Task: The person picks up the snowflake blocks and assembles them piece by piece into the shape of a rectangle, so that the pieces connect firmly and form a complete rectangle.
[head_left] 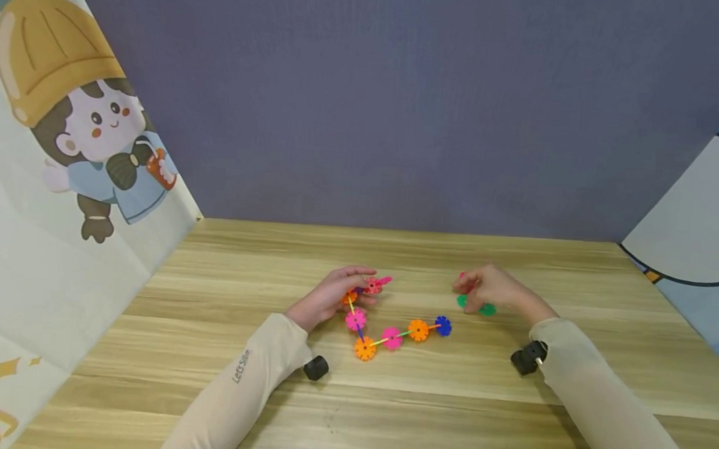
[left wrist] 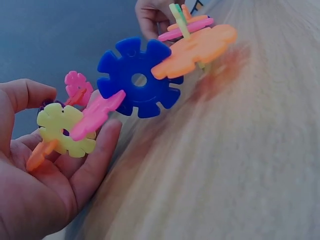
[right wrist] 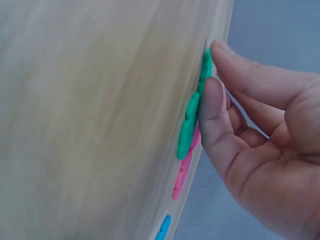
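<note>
A zigzag chain of colourful notched plastic snowflake discs [head_left: 392, 338] extends from my left hand [head_left: 334, 292] across the table. In the left wrist view, the left thumb and fingers curve round its near end, beside a yellow disc [left wrist: 62, 131]; a blue disc [left wrist: 134, 77] hangs farther along. My right hand [head_left: 493, 289] is low over loose green discs [head_left: 487, 310]. From the right wrist, its thumb and forefinger are at a green disc [right wrist: 188, 125], tips apart; a firm grip is not visible. A pink disc [right wrist: 182, 175] lies beside it, partly hidden.
The wooden table [head_left: 435, 418] meets a grey-blue panel [head_left: 414, 119] at its back edge. Printed sheets [head_left: 29, 234] flank both sides. A loose blue piece [right wrist: 162, 228] shows at the lower edge of the right wrist view.
</note>
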Tool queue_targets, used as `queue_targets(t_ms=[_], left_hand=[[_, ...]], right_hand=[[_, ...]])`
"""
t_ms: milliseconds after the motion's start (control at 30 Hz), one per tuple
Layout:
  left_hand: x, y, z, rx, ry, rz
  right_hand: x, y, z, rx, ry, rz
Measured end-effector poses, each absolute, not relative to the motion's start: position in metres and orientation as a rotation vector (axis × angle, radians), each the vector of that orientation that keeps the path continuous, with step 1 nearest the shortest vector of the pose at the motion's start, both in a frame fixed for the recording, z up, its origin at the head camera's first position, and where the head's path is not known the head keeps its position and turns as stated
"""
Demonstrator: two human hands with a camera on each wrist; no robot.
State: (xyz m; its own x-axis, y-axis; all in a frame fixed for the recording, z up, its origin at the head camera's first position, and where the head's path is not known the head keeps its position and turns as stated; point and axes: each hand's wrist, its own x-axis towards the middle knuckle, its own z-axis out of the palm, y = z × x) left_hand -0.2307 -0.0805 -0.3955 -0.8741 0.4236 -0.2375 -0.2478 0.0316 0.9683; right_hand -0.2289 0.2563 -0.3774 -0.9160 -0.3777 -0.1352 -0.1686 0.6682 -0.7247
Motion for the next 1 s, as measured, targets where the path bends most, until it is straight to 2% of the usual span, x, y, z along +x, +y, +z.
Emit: queue_targets(t_ms=[633, 1000], left_hand=[[-0.236, -0.079, -0.393, 0.186, 1.882, 1.909], [-0.240, -0.080, -0.396, 0.117, 1.888, 1.948]], right_hand=[[-0.228, 0.254, -0.372, -0.395, 2.722, -0.901], [-0.224, 0.250, -0.366, -0.404, 2.691, -0.972]])
